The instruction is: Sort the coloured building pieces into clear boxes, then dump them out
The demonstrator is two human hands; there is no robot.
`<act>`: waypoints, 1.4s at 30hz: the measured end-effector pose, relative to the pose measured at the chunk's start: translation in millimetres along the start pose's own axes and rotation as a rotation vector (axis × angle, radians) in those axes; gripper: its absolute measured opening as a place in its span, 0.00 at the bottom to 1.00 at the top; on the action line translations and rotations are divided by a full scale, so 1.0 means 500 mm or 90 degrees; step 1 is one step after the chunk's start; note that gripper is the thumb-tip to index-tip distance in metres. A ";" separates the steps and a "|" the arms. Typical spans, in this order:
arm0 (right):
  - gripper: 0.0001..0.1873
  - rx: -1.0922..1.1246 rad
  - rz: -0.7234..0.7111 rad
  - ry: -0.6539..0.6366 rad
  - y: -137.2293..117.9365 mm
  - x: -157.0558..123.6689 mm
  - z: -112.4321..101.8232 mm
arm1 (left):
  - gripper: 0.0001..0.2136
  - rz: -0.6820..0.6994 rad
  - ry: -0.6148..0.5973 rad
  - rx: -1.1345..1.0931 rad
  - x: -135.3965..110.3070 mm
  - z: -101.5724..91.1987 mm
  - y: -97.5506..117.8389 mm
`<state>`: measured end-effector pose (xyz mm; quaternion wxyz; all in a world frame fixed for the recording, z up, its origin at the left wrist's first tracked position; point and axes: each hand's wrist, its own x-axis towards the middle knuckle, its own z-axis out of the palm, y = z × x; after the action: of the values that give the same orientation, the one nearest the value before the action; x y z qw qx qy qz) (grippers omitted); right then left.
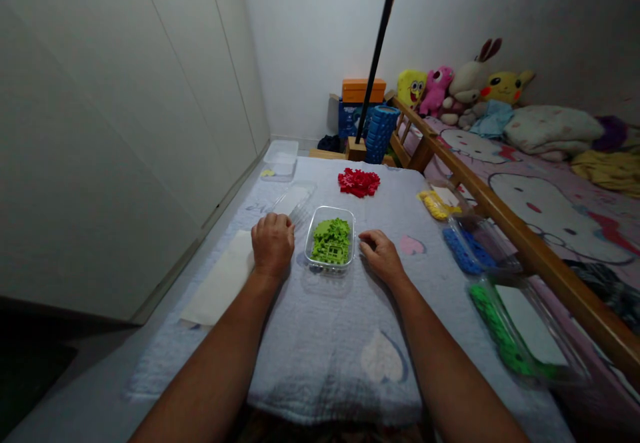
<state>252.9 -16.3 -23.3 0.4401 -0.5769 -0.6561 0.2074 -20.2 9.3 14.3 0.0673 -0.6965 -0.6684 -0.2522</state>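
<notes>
One left hand (pixel 273 246), one right hand (pixel 381 255). One open box (pixel 329 267) of lime pieces (pixel 331 239); one red heap (pixel 359 182). Three clear boxes (pixel 527 333) at right: one yellow-filled, one blue-filled, one green-filled. One orange box (pixel 363 90), one blue roller (pixel 381 135) at the far side.

Your left forearm (pixel 227 343) and right forearm (pixel 437 339) stretch forward, bare. Your left hand (pixel 273 244) curls knuckles-up, fingertips hidden; your right hand (pixel 381 255) angles inward, fingers loosely bent.
</notes>
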 end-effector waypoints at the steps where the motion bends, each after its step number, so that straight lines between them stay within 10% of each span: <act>1: 0.11 0.005 0.005 0.005 -0.001 0.000 0.000 | 0.04 0.010 0.023 -0.015 0.001 0.000 0.000; 13: 0.20 0.204 0.039 0.107 -0.085 0.000 -0.013 | 0.06 0.246 0.207 -0.173 -0.027 -0.029 0.033; 26: 0.38 0.453 0.151 0.108 -0.138 0.001 0.006 | 0.09 0.455 0.144 -0.199 -0.083 -0.052 0.116; 33: 0.31 0.460 0.160 0.135 -0.121 0.005 0.002 | 0.10 0.225 0.174 -0.325 -0.067 -0.049 0.083; 42: 0.28 0.471 0.160 0.119 -0.122 0.005 -0.001 | 0.14 0.003 -0.009 -0.601 -0.044 -0.030 0.061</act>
<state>218.2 -29.2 25.2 0.6472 -0.4714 -0.4188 0.4284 5.8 -19.8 25.1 -0.2608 -0.6540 -0.4794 -0.5239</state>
